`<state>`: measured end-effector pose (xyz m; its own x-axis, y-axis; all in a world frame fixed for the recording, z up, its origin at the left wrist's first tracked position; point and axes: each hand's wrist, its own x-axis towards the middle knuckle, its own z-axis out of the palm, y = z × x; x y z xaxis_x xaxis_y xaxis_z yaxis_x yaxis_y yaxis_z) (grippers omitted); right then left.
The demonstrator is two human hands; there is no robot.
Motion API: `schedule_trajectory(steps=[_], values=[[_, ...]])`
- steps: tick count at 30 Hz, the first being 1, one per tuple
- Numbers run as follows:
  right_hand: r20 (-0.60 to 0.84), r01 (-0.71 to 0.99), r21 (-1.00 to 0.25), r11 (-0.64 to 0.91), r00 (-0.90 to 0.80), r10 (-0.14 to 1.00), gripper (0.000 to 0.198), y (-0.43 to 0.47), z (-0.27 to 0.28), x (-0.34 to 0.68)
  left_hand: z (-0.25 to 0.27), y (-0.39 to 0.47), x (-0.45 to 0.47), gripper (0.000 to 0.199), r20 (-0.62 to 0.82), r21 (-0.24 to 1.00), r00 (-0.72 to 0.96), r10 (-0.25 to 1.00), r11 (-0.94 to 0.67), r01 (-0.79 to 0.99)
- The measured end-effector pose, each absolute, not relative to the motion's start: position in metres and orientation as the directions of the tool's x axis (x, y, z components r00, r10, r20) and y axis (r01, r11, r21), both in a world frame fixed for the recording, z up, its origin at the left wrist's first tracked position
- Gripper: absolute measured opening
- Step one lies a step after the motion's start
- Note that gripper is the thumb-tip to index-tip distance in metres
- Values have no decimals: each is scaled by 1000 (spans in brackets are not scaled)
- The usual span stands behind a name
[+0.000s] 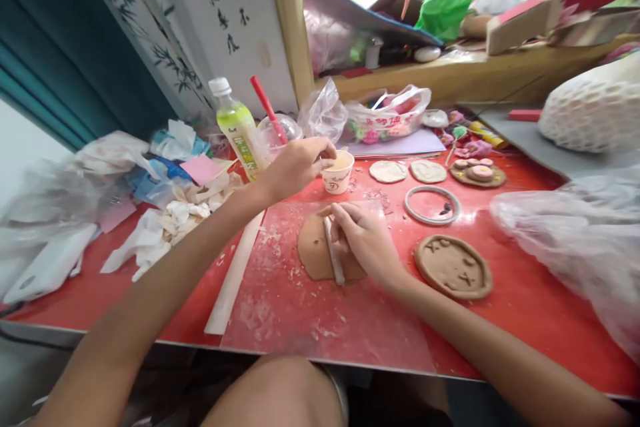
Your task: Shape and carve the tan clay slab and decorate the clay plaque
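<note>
My left hand [301, 165] reaches over the left rim of a paper cup [337, 180] holding pale liquid. Its bent fingers are loosely apart at the cup's mouth, and no object shows in them; the tips are partly hidden. My right hand [361, 235] is closed on the upper end of a short translucent rod [335, 260]. The rod lies across a flat, rounded slab of brown clay [312, 250], with small marks on its surface. Beneath the slab is a clear plastic sheet [280, 320] dusted with clay crumbs.
A wooden strip [234, 277] lies left of the sheet. On the right are a grey ring [433, 205] and a rimmed clay disc [453, 268]. Behind stand a drink bottle [237, 125] and pale clay pieces [389, 171]. Crumpled tissues [165, 227] and plastic bags [575, 233] flank the work.
</note>
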<state>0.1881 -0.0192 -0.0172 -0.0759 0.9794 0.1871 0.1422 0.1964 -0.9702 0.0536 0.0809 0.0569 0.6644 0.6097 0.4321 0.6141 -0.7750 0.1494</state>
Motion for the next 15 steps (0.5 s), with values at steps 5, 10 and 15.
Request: schedule_trajectory(steps=[5, 10, 15], values=[[202, 168, -961, 220, -119, 972, 33, -18, -18, 186, 55, 123, 76, 12, 277, -8, 711, 647, -738, 675], [200, 184, -958, 220, -120, 972, 36, -19, -19, 183, 45, 135, 79, 22, 193, -97, 704, 683, -701, 707], [212, 199, -952, 235, -129, 969, 36, -19, -19, 181, 44, 139, 75, 22, 143, -98, 708, 691, -702, 705]])
